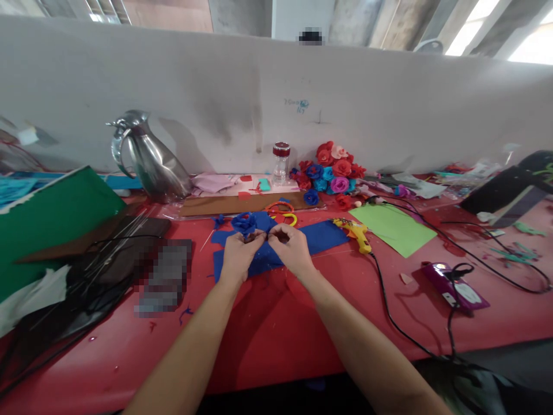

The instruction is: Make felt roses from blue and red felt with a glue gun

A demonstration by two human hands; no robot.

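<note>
Fingers of the left hand [237, 257] pinch the blue flower [244, 222], likely keeping its petals rolled; those of the right hand [294, 246] pinch narrow just beside, contents unclear, above blue felt [322, 236].

Nothing could be read for certain. A small blue scribble [297, 104] stood on the white wall [410, 109], perhaps a few digits or letters, too faint and small to make out; a dark cross-like mark [319, 120] sat just beside it. The pale label [470, 294] on the purple device [440, 275] was too blurred to read
</note>
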